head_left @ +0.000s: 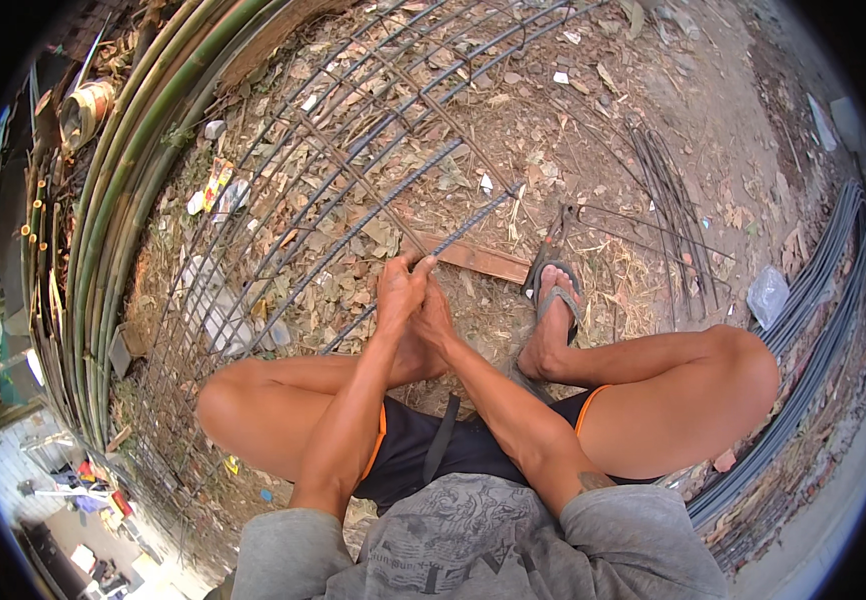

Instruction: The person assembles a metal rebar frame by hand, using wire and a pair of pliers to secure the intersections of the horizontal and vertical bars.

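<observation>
My left hand (400, 292) and my right hand (434, 308) are close together at the near edge of a rebar grid (408, 185). Both sets of fingers are closed around the crossing where a ribbed bar meets a thinner rod. Whatever lies between the fingertips is too small and covered to make out. Just beyond the hands, a reddish wooden plank (483, 262) lies on the ground under the bars. A pair of pincers (556, 232) with orange on its handles rests by my sandalled right foot (553, 305).
Loose thin rods (668, 200) lie to the right, near a clear plastic bag (767, 296). Long bundles of dark steel bars (803, 340) run along the right side. Bent green bamboo poles (103, 230) border the left. Dry leaves and litter cover the ground.
</observation>
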The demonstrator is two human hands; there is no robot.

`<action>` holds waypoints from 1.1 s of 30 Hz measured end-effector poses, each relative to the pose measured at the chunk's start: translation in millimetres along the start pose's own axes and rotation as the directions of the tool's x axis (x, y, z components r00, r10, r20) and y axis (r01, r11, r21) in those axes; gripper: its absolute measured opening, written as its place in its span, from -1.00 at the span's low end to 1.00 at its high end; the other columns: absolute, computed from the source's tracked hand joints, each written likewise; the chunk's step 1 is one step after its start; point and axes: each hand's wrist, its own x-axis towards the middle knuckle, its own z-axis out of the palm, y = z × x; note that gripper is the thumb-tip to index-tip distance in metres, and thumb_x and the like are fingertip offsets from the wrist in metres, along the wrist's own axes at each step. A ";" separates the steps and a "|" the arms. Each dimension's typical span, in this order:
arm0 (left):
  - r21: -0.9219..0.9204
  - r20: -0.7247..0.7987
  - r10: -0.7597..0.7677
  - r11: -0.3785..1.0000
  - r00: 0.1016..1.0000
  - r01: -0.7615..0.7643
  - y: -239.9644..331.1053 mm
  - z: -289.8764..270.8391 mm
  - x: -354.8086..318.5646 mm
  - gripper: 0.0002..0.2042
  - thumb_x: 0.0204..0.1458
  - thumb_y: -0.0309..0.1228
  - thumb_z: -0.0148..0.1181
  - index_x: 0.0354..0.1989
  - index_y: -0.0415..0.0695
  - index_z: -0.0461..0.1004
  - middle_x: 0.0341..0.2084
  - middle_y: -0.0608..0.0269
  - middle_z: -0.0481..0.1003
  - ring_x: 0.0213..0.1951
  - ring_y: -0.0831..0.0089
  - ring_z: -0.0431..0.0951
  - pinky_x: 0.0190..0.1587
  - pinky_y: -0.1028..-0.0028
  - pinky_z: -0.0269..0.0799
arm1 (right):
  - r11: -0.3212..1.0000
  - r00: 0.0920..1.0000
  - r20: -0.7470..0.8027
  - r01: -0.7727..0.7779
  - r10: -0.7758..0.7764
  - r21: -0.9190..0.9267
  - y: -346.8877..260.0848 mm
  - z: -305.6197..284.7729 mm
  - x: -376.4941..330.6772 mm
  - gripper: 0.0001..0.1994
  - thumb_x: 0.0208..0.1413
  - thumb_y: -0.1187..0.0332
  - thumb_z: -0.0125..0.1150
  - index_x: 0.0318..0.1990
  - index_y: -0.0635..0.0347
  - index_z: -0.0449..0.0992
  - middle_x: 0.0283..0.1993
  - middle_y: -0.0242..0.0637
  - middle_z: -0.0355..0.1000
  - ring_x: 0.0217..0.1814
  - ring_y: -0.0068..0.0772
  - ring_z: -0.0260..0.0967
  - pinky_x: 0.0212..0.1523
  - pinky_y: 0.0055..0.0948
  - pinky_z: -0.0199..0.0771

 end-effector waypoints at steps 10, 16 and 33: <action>0.009 -0.282 0.118 0.993 0.952 -0.120 -2.0 6.1 -15.9 -0.69 -0.01 -0.17 0.38 -0.31 -0.19 0.62 -0.50 -0.08 0.59 -0.35 -0.08 0.60 -0.24 0.09 0.45 | 0.897 0.978 -0.094 -0.207 0.185 -0.390 -128.1 -79.7 18.0 -0.73 0.14 0.22 0.21 -0.22 0.26 0.65 -0.33 0.11 0.56 -0.31 0.02 0.55 -0.20 -0.14 0.52; 0.011 -0.431 0.179 0.981 0.885 -0.193 1.2 21.6 -21.6 -0.89 -0.07 -0.44 0.28 -0.47 -0.23 0.56 -0.56 -0.14 0.54 -0.44 -0.11 0.57 -0.35 0.08 0.41 | 0.641 0.945 0.322 0.212 0.059 -0.738 -139.3 -34.6 93.7 -0.59 0.22 0.02 0.12 -0.14 0.21 0.65 -0.34 0.18 0.54 -0.25 0.19 0.56 -0.22 0.00 0.50; -0.117 -0.187 0.147 0.978 0.971 -0.171 -13.9 -4.4 -14.5 -0.74 0.05 -0.21 0.31 -0.19 -0.11 0.69 -0.35 -0.04 0.64 -0.24 -0.02 0.64 -0.15 0.15 0.52 | 0.795 0.755 0.274 -0.604 0.596 -0.064 -93.8 -104.9 51.1 -0.76 0.22 0.27 0.25 -0.07 0.21 0.54 -0.43 -0.36 0.45 -0.61 -0.56 0.27 -0.63 -0.58 0.14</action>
